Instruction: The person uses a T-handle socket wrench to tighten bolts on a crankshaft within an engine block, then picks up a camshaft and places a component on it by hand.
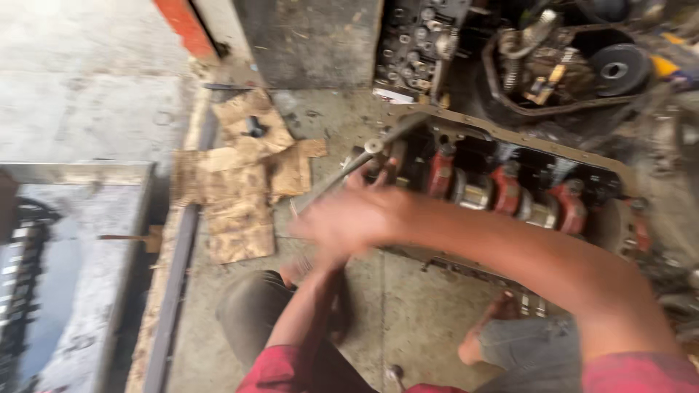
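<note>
An engine block [619, 171] lies open on the concrete floor, showing a crankshaft with red bearing caps [502, 191]. A long metal bar [393, 135] with a socket head slants from the block's left end down toward me. My right hand [349, 217], motion-blurred, reaches across from the right and covers the bar's lower end, apparently gripping it. My left forearm rises from below. My left hand [297, 271] sits just under the right one, blurred and partly hidden, so its grip is unclear.
Torn cardboard pieces [237, 185] lie left of the block. A metal tray [80, 175] with dark liquid and parts stands at far left. A cylinder head [415, 44] and a pan of parts [568, 69] are behind. My bare foot [489, 327] rests near the block.
</note>
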